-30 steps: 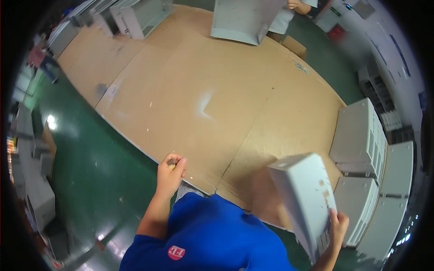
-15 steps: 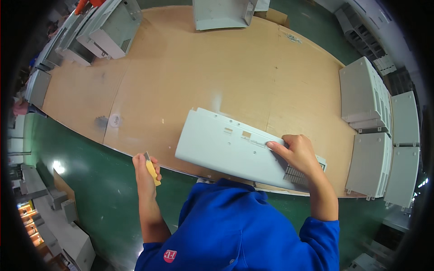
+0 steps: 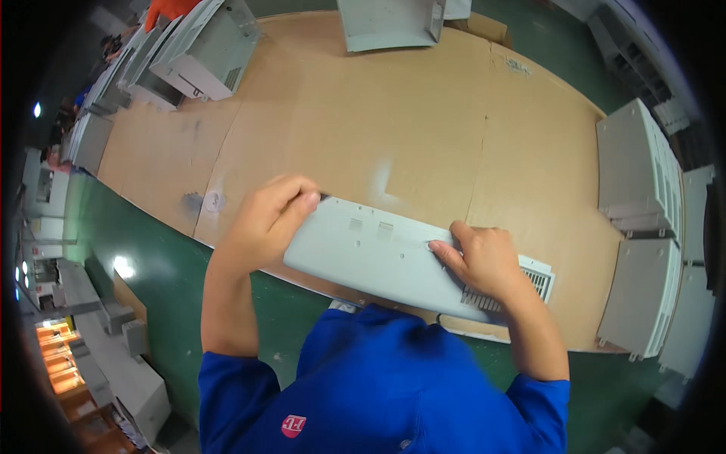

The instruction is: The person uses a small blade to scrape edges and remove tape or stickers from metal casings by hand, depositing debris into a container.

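Observation:
A long pale grey sheet-metal panel [image 3: 370, 253] with small holes, two rectangular cut-outs and a slotted vent at its right end lies along the near table edge. My right hand [image 3: 484, 261] grips its far edge right of the middle, thumb on top. At the panel's far left corner my left hand [image 3: 276, 216] is closed round a utility knife, whose yellow handle is now hidden by the fingers. Only the dark tip of its blade [image 3: 324, 197] shows, against the corner.
The brown-topped table [image 3: 340, 113] carries grey metal housings [image 3: 215, 57] at the far left and an open grey box [image 3: 389, 26] at the far edge. Stacked grey panels [image 3: 631, 166] stand on the right. Small loose parts [image 3: 518, 66] lie near the far right edge.
My left hand has risen from beside the table to the panel's left corner, bringing the knife with it. The panel has shifted slightly, with my right hand still gripping it.

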`<state>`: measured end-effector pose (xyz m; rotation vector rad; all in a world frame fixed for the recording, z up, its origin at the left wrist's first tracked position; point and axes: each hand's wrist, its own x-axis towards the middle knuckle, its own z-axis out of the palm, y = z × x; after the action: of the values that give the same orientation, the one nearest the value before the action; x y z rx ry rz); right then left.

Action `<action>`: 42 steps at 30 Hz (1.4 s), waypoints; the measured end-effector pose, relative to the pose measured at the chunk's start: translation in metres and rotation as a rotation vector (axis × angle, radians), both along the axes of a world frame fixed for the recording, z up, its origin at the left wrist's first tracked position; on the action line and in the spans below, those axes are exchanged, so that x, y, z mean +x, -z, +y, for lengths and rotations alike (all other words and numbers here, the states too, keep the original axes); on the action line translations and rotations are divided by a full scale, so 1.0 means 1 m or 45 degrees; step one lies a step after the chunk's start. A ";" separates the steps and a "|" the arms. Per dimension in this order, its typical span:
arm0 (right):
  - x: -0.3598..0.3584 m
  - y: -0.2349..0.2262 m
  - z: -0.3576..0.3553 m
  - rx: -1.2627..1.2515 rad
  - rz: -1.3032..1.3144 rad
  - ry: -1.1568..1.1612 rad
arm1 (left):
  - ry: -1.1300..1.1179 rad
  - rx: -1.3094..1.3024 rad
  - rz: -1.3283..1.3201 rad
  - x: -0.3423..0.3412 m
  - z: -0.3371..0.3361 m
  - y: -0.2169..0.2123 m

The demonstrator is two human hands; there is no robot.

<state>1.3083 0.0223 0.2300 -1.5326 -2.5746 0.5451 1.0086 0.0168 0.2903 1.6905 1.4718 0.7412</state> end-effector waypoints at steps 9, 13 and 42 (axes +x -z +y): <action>-0.020 -0.016 0.007 -0.194 -0.079 0.140 | 0.034 -0.134 -0.009 -0.047 0.027 0.080; -0.057 -0.014 0.005 -0.002 0.191 0.045 | -0.731 -0.014 0.086 -0.092 0.045 0.107; -0.036 -0.003 -0.010 0.029 0.103 0.244 | 1.203 -0.239 0.378 0.034 0.088 0.033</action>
<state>1.2725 0.0118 0.2327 -1.6897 -2.3342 0.5423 1.0431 0.1046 0.2572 2.1035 0.7082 -0.1591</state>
